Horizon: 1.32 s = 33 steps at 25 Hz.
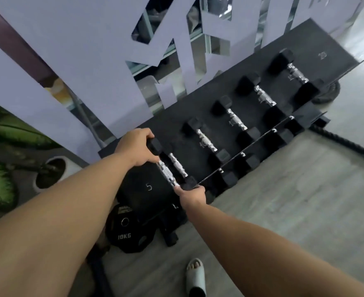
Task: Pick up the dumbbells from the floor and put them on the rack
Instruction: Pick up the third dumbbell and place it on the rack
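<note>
A small black hex dumbbell (166, 171) with a chrome handle hangs over the left end of the black rack (200, 103), near the painted "5". My left hand (135, 146) grips its far head. My right hand (190, 195) holds its near head at the rack's front edge. Beside it a second small dumbbell (178, 165) lies on the shelf. Several larger dumbbells (236, 121) lie in a row to the right, growing in size toward the "20" mark.
A 10 kg weight plate (125, 230) leans on the floor under the rack's left end. A potted plant (48, 172) stands at left. A thick black rope (348, 144) runs across the grey floor at right. My sandalled foot (196, 275) is below.
</note>
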{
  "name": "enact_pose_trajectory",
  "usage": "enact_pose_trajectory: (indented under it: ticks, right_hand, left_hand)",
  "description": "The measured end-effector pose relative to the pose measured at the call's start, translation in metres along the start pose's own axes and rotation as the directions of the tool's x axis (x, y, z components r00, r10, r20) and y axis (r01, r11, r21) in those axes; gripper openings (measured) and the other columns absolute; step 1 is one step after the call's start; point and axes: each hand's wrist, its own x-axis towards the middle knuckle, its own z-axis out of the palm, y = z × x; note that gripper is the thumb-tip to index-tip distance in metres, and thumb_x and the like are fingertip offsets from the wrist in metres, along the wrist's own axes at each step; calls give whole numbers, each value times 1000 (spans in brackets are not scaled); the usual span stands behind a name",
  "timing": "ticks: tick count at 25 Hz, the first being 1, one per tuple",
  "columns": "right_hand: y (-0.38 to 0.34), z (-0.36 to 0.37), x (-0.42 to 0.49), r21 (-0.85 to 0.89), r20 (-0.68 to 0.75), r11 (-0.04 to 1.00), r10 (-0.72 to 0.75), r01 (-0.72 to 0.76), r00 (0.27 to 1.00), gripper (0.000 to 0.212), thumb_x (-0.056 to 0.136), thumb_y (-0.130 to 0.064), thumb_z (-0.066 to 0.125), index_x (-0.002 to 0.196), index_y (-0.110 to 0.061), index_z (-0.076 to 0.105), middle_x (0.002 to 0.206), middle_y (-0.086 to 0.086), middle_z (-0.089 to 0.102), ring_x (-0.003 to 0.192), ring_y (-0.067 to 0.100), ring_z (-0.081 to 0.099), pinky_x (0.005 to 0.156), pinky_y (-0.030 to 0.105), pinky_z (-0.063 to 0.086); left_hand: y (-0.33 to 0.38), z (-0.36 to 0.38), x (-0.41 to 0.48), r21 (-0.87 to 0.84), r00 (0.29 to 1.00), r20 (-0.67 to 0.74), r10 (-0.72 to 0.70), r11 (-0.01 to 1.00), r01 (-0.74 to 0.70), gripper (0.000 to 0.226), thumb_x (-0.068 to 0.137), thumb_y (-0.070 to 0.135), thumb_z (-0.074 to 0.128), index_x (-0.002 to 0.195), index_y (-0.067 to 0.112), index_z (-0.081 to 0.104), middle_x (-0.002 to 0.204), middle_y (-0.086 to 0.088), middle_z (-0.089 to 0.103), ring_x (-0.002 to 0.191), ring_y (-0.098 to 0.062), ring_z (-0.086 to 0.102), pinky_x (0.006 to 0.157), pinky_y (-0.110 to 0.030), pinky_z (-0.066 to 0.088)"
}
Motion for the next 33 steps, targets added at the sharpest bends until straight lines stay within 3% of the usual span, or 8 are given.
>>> enact_pose_trajectory:
  ticks: [7,13,15,18,23,25,28,33]
  right_hand:
    - [38,123,56,-98,-47,985,135,-139,990,83,77,-41,86,141,-14,40,140,11,51,111,28,55,92,34,45]
    - [57,168,88,37,-254,942,332,-334,908,81,74,-31,89,135,-18,37,145,14,34,81,27,38,87,39,39]
    - [65,172,95,17,-292,935,344,-355,893,79,78,-28,86,137,-20,33,145,16,29,84,28,38,84,39,41]
    - [70,167,102,136,-323,929,371,-345,870,67,87,-9,74,140,-21,35,148,14,26,93,29,39,90,40,49]
    - [59,145,95,-59,-240,965,235,-255,942,62,89,-20,68,143,-18,36,145,15,35,102,31,53,95,40,50]
    - [50,141,91,-193,-192,971,107,-145,975,58,89,-25,66,140,-18,41,142,13,39,105,29,57,95,39,52]
    - [40,136,83,-356,-94,934,-58,21,994,46,89,-28,63,132,-19,51,135,9,48,93,23,62,91,36,54]
    - [42,124,76,-459,-13,883,-119,99,993,42,86,-33,63,126,-24,53,127,4,50,103,25,63,94,42,55]
  left_hand:
    - [-148,47,47,37,995,76,-65,997,62,72,53,44,98,115,27,66,112,4,65,94,-20,61,73,-33,45]
    - [-182,102,79,47,984,176,-18,999,10,78,60,39,97,129,24,63,124,0,66,106,-25,64,84,-38,53]
    - [-189,117,79,49,984,177,-13,999,5,79,62,38,96,131,23,62,125,-1,66,108,-26,64,84,-37,53]
    - [-202,137,75,31,986,156,-56,998,52,74,66,35,95,130,20,60,127,-3,64,109,-29,64,83,-36,49]
    - [-217,147,67,-47,972,187,-144,987,155,68,77,27,90,135,18,55,135,-6,60,118,-30,60,94,-40,49]
    - [-220,139,67,-129,967,227,-118,980,149,64,83,18,85,139,18,54,140,-4,59,126,-27,57,99,-35,46]
    - [-219,122,73,-222,948,296,-119,957,190,60,86,5,77,139,20,54,139,0,61,126,-23,58,92,-26,43]
    - [-194,125,77,-235,956,286,-65,963,136,62,81,9,83,136,25,58,134,3,61,125,-19,57,96,-28,44]
